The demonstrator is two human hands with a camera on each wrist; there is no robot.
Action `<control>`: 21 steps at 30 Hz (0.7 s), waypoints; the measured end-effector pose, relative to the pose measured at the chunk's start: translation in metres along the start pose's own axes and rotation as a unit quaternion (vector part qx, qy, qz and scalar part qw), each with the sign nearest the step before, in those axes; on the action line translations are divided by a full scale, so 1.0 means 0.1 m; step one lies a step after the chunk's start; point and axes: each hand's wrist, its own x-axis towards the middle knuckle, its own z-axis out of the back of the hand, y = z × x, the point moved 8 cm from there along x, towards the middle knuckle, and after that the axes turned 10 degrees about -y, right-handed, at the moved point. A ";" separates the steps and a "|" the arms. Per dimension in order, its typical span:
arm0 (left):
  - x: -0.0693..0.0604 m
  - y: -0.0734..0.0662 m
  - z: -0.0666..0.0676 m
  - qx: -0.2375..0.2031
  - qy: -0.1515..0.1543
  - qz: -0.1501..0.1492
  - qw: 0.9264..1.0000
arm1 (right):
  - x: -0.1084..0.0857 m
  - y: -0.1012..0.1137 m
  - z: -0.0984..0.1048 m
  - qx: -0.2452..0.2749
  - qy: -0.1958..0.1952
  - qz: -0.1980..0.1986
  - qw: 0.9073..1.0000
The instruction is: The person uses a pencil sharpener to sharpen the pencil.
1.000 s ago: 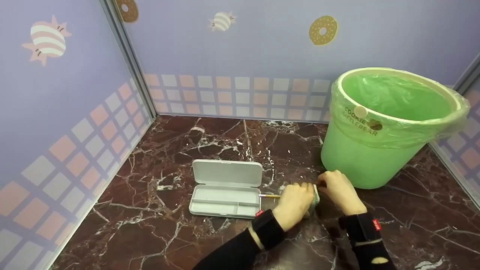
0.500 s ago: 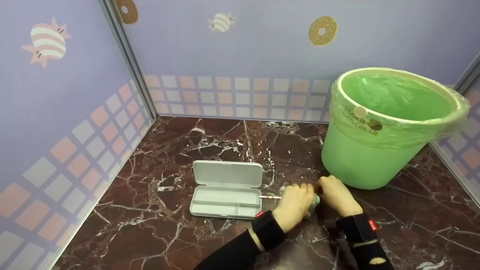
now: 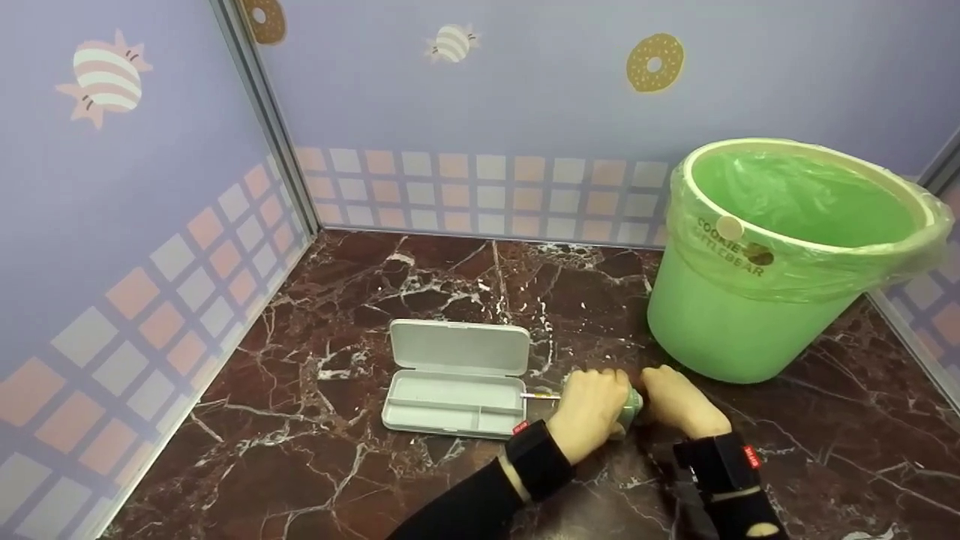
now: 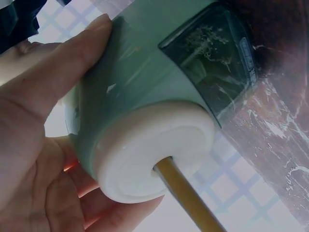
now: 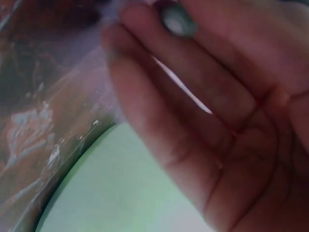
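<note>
My left hand (image 3: 590, 411) grips a green crank pencil sharpener (image 4: 130, 63) lying low over the table, thumb on one side and fingers round the other. A pencil (image 4: 188, 193) sticks out of the hole in its white front. In the head view the pencil (image 3: 540, 396) points left toward the open pencil case (image 3: 459, 349). A dark see-through drawer (image 4: 212, 58) sits in the sharpener's side. At the sharpener's far end, my right hand (image 3: 679, 401) has its fingers bent round a small greenish knob (image 5: 178, 20), blurred in the right wrist view. The crank arm is hidden.
A green bin (image 3: 739, 322) with a clear liner stands behind and right of my right hand. The pencil case, with its compartments facing up, lies left of the sharpener. Small white specks (image 3: 544, 326) dot the marble table behind it. Patterned walls enclose the back and sides.
My right hand has shifted a little toward me at the sharpener's end. The visible side of the pencil has turned from yellowish to whitish. My left hand stays almost in place.
</note>
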 end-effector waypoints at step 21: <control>0.01 0.03 0.03 -0.009 -0.006 0.031 0.999 | -0.19 0.14 0.16 0.136 0.181 0.012 0.974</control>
